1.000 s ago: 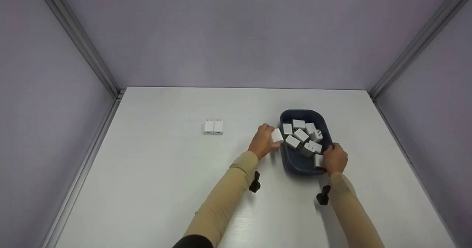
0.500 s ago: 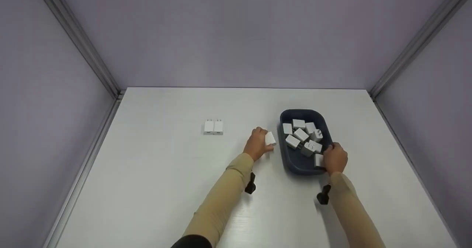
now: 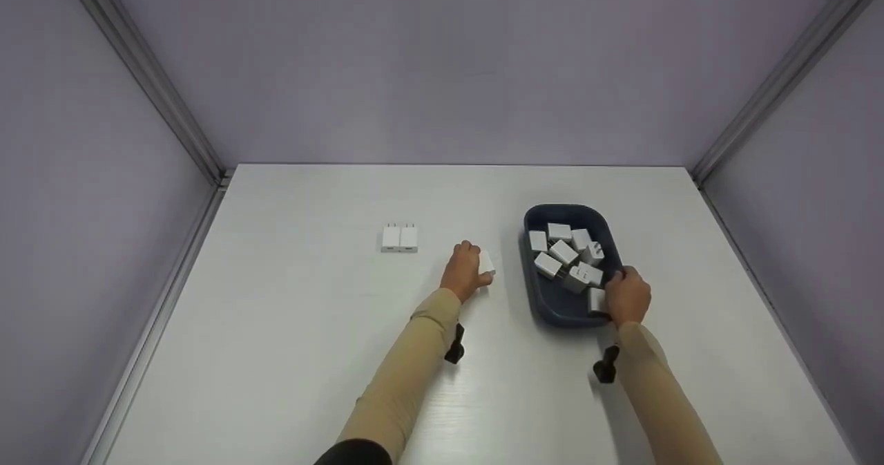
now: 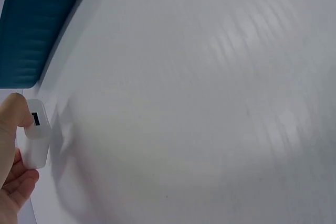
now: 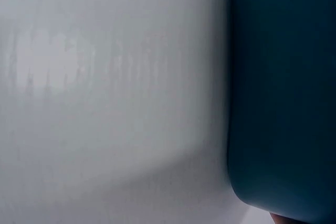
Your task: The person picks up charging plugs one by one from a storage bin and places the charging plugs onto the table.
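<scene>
Between thumb and fingers my left hand (image 3: 464, 271) pinches a white USB charger (image 3: 486, 263), left of the blue basket. In the left wrist view the charger (image 4: 37, 135) shows its dark USB port, and its shadow falls on the table. My right hand (image 3: 628, 296) grips the near right rim of the dark blue basket (image 3: 563, 320). Several white chargers (image 3: 563, 252) lie jumbled inside, some with prongs showing. Two more chargers (image 3: 400, 238) stand side by side on the table at the left, prongs pointing away from me.
The white table (image 3: 290, 299) is bounded by a pale back wall (image 3: 442, 71) and side walls with grey metal corner rails. In the right wrist view the basket's outer wall (image 5: 283, 93) fills the right side.
My left hand has moved left, away from the basket's edge, carrying the charger. My right hand and the basket have stayed in place.
</scene>
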The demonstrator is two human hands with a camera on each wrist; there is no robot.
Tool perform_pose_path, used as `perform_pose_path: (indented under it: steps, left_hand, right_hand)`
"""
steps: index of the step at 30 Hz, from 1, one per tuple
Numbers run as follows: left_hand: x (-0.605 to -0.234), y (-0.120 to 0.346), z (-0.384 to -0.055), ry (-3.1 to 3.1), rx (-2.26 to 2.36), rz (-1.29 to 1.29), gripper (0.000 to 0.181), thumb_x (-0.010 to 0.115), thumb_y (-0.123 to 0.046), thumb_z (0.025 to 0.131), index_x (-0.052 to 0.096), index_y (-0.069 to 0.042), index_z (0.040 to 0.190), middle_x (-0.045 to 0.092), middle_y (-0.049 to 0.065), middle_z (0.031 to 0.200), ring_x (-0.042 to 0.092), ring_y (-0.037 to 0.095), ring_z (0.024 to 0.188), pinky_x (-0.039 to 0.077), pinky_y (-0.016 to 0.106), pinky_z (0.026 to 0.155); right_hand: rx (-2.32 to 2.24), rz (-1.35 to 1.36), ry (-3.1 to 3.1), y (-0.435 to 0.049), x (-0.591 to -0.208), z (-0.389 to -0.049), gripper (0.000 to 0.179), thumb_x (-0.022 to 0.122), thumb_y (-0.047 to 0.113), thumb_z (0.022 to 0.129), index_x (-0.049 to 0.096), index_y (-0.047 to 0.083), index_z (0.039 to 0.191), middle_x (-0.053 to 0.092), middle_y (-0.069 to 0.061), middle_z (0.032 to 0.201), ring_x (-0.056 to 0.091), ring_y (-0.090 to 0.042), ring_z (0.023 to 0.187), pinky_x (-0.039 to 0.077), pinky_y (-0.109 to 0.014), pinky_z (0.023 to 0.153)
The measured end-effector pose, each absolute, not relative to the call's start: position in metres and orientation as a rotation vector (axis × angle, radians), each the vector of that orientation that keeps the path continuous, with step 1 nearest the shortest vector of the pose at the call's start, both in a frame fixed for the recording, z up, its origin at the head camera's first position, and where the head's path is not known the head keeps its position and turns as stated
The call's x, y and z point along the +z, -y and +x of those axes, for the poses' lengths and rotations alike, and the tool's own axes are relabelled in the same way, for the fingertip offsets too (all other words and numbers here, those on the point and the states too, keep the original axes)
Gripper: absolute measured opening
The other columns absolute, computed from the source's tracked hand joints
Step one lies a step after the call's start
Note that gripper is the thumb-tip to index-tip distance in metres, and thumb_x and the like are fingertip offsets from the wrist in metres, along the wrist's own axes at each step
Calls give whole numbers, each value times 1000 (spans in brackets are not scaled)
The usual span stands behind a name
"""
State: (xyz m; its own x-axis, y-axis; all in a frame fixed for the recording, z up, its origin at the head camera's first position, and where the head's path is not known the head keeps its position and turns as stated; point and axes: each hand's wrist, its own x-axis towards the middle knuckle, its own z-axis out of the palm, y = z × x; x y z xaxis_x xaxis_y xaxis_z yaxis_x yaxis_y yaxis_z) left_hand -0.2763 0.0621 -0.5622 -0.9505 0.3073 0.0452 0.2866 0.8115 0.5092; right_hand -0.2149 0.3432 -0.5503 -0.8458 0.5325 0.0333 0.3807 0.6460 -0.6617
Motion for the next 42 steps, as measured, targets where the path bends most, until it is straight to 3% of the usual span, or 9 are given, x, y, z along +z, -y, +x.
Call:
perform_pose_path:
  steps: [29,42]
  left_hand:
    - [-570,-29,-284,-3061,696,394,48,68,-24,88,58,9,121,60,20,117,57,30,111,50,36,100]
    - [-577,-18,-284,-3270,572,439,36,68,-12,85,62,8,115,64,19,112,62,30,105,54,35,93]
  right_hand:
    - [998,-755,2627,-341,-550,-214,40,35,12,99,53,-11,126,58,-35,125,56,-48,118,45,-56,101]
    - [1009,-775,2649,-339,-549,-213,40,35,12,100,52,-12,127,57,-35,125,56,-48,119,45,-56,101]
